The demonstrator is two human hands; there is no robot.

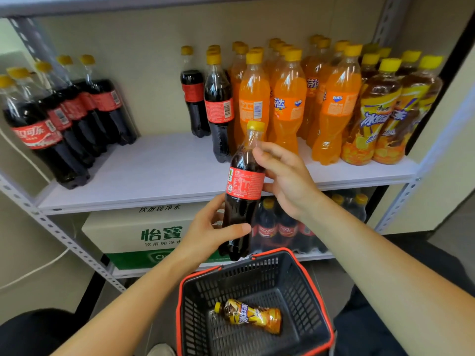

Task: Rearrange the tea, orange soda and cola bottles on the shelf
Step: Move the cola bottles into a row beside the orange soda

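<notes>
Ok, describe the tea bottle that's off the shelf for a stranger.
Below the white shelf sits a black basket with a red rim. One tea bottle lies on its floor. Unlike the shelf teas standing upright on the right, it lies sideways, alone.

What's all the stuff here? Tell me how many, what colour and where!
Shelf: one, white board, grey frame, ahead.
Cola bottles: several at the left end, a few mid-shelf; dark, red labels.
Orange soda bottles: many, orange, right of the mid-shelf cola.
Tea bottles: several, brown and yellow, right end.
Held cola bottle: one, dark, red label, in front of the shelf.
Loose tea bottle: one, yellow-brown, lying in the basket.
Basket: one, black with red rim, below the hands.
Carton: one, white and green, lower shelf.
Packed cola bottles: several, dark, lower shelf, right of the carton.
Left hand: one, grips the held bottle low down.
Right hand: one, holds its upper part.
</notes>
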